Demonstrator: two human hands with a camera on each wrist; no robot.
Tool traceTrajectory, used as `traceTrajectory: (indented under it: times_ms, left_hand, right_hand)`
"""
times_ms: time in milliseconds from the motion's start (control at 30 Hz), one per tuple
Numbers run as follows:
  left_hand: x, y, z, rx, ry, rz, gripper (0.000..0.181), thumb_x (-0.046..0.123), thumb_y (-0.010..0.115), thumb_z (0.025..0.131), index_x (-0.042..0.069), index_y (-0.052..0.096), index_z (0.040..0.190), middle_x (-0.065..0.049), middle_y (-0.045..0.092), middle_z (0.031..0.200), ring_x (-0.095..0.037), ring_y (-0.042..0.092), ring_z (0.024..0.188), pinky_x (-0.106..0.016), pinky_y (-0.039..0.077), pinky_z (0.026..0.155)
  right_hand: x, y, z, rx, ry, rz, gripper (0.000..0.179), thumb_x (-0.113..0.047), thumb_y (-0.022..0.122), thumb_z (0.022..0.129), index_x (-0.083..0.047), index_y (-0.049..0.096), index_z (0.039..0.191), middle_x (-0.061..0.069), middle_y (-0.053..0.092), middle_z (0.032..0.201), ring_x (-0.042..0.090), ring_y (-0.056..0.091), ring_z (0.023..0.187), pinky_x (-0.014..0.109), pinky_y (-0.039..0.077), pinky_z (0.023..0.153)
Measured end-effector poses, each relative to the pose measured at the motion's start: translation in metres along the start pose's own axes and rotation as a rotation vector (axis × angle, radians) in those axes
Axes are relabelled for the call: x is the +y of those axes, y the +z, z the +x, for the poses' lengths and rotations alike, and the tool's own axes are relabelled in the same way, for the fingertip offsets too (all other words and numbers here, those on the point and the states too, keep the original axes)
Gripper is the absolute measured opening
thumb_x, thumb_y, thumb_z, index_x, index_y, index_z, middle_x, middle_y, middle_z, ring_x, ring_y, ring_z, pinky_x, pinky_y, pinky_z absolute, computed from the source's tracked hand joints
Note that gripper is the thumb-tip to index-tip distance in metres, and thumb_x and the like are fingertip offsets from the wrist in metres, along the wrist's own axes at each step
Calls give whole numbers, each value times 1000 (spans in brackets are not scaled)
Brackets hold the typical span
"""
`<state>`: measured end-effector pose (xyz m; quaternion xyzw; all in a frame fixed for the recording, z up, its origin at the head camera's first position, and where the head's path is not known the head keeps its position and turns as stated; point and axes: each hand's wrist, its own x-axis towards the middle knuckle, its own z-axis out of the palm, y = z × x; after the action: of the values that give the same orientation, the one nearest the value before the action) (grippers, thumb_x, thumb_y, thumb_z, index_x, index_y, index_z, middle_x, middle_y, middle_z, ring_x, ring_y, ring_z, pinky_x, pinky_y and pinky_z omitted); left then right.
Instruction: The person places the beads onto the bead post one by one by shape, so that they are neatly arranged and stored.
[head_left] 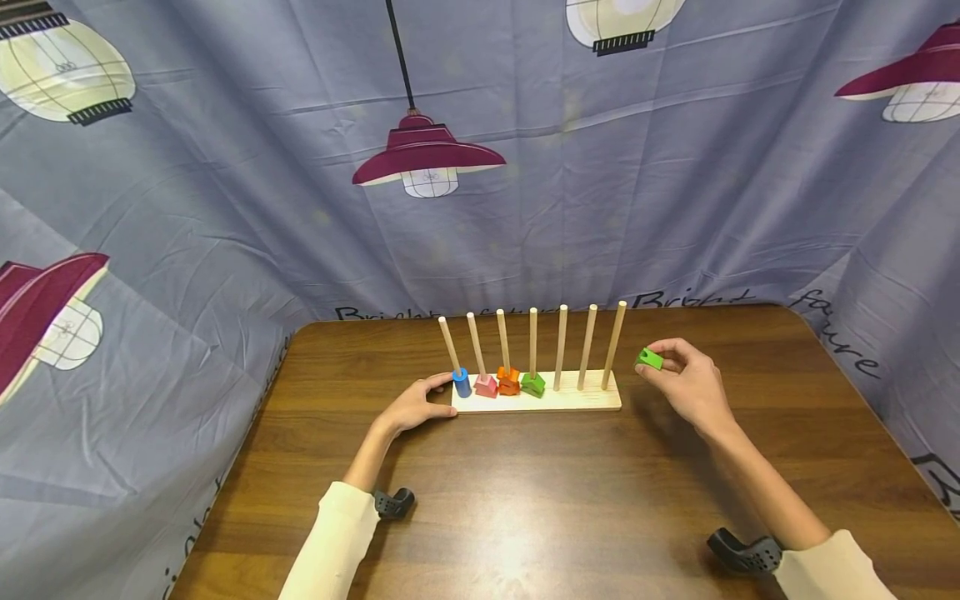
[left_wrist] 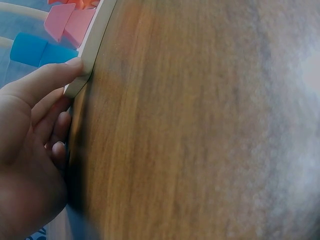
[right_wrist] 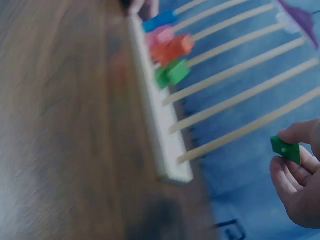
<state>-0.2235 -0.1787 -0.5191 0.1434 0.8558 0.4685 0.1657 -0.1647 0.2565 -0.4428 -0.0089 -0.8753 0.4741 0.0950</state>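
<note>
A pale wooden peg board (head_left: 547, 402) stands on the table with a row of upright pegs. At its left end my left hand (head_left: 414, 405) holds the base, thumb at the front edge and fingers toward the back. On the left pegs sit blue cylindrical beads (head_left: 462, 384), pink beads (head_left: 486, 386), orange beads (head_left: 508, 382) and a green bead (head_left: 533, 384). The three pegs at the right are bare. Beyond the right end, my right hand (head_left: 686, 383) pinches a green bead with a hole (right_wrist: 286, 149) between thumb and fingers, raised beside the last peg (head_left: 615, 342).
The brown wooden table (head_left: 480, 500) extends around the board. Behind it hangs a grey-blue curtain (head_left: 525, 233) printed with lamps, its lower edge along the table's back. Black straps (head_left: 742, 552) sit at both wrists.
</note>
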Motion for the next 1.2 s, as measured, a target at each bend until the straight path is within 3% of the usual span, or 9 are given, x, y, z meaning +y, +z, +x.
traceTrajectory:
  times_ms: [100, 233, 367, 567, 867, 1200]
  left_hand:
    - [1, 0, 0, -3, 3, -2, 72, 14, 80, 83, 3, 50, 147, -15, 49, 146, -32, 45, 126, -48, 33, 109]
    - [1, 1, 1, -4, 5, 2, 72, 14, 81, 82, 4, 50, 147, -15, 50, 145, -31, 45, 125, -47, 33, 108]
    - [2, 2, 1, 0, 8, 1, 72, 14, 81, 82, 4, 50, 146, -15, 50, 144, -31, 45, 125, -47, 33, 108]
    - [2, 2, 1, -4, 9, 2, 72, 14, 81, 82, 3, 50, 146, -16, 50, 145, -32, 45, 125, -48, 33, 108]
    - [2, 3, 2, -6, 7, 5, 72, 15, 81, 83, 4, 50, 146, -15, 49, 145, -32, 45, 126, -48, 33, 108]
    - [2, 2, 1, 0, 4, 25, 73, 15, 81, 83, 2, 48, 147, -17, 47, 147, -33, 45, 127, -49, 33, 109]
  right_hand:
    - [-17, -5, -2, 58, -50, 108, 36, -15, 78, 88, 3, 63, 115, 5, 69, 100, -3, 64, 87, 13, 50, 72]
    - [-42, -9, -2, 113, -153, 236, 32, -2, 77, 85, 7, 62, 111, -7, 66, 97, 0, 64, 87, 13, 50, 77]
    - [-67, -8, -2, 123, -249, 323, 31, 7, 75, 84, 10, 63, 111, -6, 67, 100, 5, 65, 88, 15, 51, 80]
    - [-98, 3, 2, 91, -354, 361, 32, 9, 76, 82, 8, 67, 112, -2, 70, 98, 6, 66, 88, 18, 52, 81]
    - [-127, 32, 16, 15, -398, 448, 27, 7, 76, 83, 8, 68, 109, 18, 69, 103, 10, 66, 94, 22, 53, 84]
    - [-137, 55, 24, 1, -393, 398, 27, 6, 74, 86, 6, 66, 112, 18, 69, 106, 19, 66, 96, 23, 52, 85]
